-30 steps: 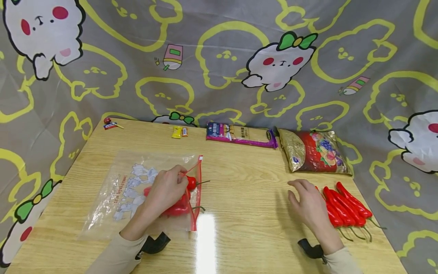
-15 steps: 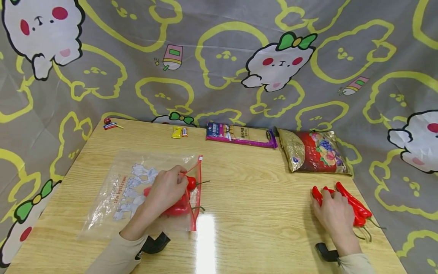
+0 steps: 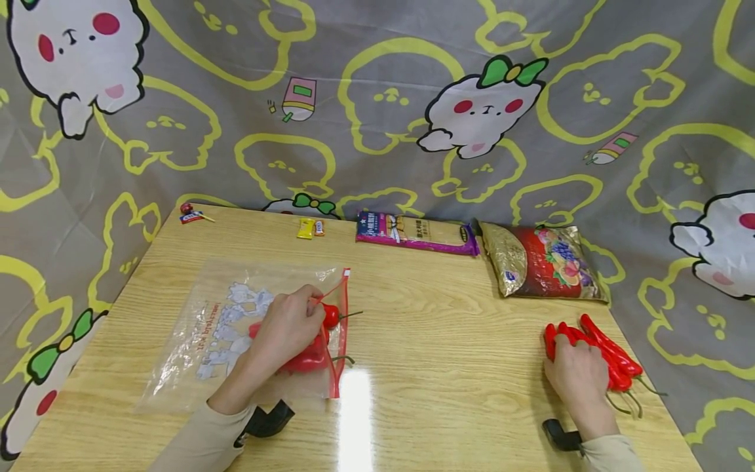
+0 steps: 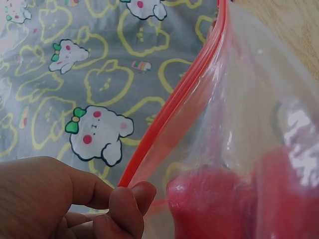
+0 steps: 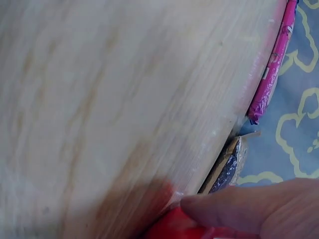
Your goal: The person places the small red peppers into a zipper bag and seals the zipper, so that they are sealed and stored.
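Observation:
My left hand (image 3: 289, 328) pinches the red zip edge (image 4: 164, 117) of a clear zip bag (image 3: 177, 347) that lies on the left of the table, its mouth to the right. Inside the bag are red peppers (image 3: 309, 357), with green stems poking out at the mouth. On the right, my right hand (image 3: 580, 377) grips red chili peppers (image 3: 550, 337) from above, fingers curled over them. The right wrist view has my thumb against a red pepper (image 5: 174, 226). More long chili peppers (image 3: 613, 347) lie side by side right there, partly hidden by the hand.
Along the table's back lie a lollipop (image 3: 191, 213), small wrapped candies (image 3: 307, 228), a purple noodle pack (image 3: 415, 233) and a gold-and-red bag (image 3: 542, 262). A grey patterned cloth (image 3: 389, 131) hangs behind the table (image 3: 430, 354).
My right hand has moved right from beside the chili peppers onto them and closed its fingers, nudging the leftmost pepper toward the others. My left hand has stayed still on the bag.

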`<state>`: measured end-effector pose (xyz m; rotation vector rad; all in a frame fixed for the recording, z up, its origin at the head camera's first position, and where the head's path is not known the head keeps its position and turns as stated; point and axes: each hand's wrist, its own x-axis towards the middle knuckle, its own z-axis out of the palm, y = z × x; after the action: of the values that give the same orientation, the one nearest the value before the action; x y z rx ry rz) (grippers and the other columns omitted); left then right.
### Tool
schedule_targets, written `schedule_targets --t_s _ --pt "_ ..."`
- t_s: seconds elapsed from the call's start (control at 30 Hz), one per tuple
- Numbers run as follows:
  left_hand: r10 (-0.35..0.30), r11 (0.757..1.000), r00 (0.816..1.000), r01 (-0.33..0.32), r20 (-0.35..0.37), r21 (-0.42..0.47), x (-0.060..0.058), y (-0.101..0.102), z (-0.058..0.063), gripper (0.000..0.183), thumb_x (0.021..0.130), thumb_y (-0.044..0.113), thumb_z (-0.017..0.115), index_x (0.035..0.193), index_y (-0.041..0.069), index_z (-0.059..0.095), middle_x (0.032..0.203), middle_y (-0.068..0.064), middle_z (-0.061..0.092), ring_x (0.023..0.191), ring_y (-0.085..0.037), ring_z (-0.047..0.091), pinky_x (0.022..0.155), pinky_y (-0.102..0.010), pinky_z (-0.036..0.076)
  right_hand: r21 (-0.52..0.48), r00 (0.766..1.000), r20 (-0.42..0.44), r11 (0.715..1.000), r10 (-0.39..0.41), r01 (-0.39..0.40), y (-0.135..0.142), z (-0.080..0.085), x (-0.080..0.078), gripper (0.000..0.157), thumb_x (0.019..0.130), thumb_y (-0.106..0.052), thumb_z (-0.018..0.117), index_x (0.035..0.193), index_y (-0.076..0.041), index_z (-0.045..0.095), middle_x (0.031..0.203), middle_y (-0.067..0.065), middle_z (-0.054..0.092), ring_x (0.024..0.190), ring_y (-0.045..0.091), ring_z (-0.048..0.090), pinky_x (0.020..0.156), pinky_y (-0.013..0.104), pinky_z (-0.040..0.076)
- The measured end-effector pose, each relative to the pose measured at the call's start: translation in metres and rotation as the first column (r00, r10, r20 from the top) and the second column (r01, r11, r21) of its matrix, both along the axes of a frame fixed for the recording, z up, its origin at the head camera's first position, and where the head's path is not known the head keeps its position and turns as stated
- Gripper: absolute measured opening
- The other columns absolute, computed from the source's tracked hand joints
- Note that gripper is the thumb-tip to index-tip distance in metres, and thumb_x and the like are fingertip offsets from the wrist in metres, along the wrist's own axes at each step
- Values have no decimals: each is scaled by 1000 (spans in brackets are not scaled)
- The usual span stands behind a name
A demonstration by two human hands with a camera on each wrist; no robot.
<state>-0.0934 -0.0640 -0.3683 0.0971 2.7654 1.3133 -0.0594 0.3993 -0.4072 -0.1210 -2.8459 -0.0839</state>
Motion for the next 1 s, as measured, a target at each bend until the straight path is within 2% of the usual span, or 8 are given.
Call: schedule_targets --t_s 0.2,0.37,0.53,0.67,0.73,0.8,0.87,1.0 --pt "-7 1000 1000 7 -16 -5 0 1 -1 29 84 13 53 111 4 59 56 -1 48 48 -13 46 42 -25 39 -31 999 12 999 34 -34 -8 4 -1 36 65 -13 68 95 5 58 72 26 53 63 45 49 50 53 38" --pt "-8 1000 1000 8 -15 -11 0 1 0 29 85 13 53 111 5 59 57 -2 49 49 -13 47 43 -25 39 -227 996 20 970 88 -81 -36 16 -7 38 81 -18 61 113 2 55 88 23 55 73 36 53 55 45 42" --pt "-7 1000 1000 6 -20 -14 0 1 0 28 85 13 53 111 5 59 58 -2 49 50 -14 47 43 -25 39 -399 976 -14 894 219 -206 -72 25 -17 45 92 -19 53 130 1 41 96 20 54 76 28 52 56 34 41" --pt "-10 1000 1000 10 -20 -15 0 0 0 29 85 13 52 111 5 59 57 -2 48 49 -14 46 42 -26 38 -560 960 8 797 280 -227 -100 29 -26 46 94 -28 49 130 -2 38 102 19 55 74 22 56 53 26 44" --pt "-11 1000 1000 11 -18 -16 0 0 0 29 85 14 52 112 5 58 57 -2 47 49 -14 46 43 -26 38 -650 950 36 729 309 -212 -116 30 -30 44 92 -31 53 125 -4 41 104 18 57 75 22 59 54 25 47" --pt "-11 1000 1000 11 -17 -15 0 0 0 29 85 14 53 112 4 58 57 -2 48 49 -14 46 43 -25 38 -697 935 59 685 349 -212 -133 32 -33 43 88 -28 61 122 -6 45 105 16 58 79 22 60 58 26 49" --pt "-11 1000 1000 11 -18 -16 0 1 0 29 85 14 53 112 4 59 57 -2 48 50 -14 47 43 -25 38 -713 910 83 661 407 -231 -151 33 -34 44 83 -20 67 121 -9 49 106 13 58 82 21 58 63 28 49" --pt "-16 1000 999 16 -31 -16 1 1 0 29 84 13 53 111 4 59 56 -1 47 48 -13 45 42 -25 37 -696 832 130 647 540 -311 -183 33 -34 54 74 -9 71 124 -16 53 108 6 55 88 19 54 70 31 46"
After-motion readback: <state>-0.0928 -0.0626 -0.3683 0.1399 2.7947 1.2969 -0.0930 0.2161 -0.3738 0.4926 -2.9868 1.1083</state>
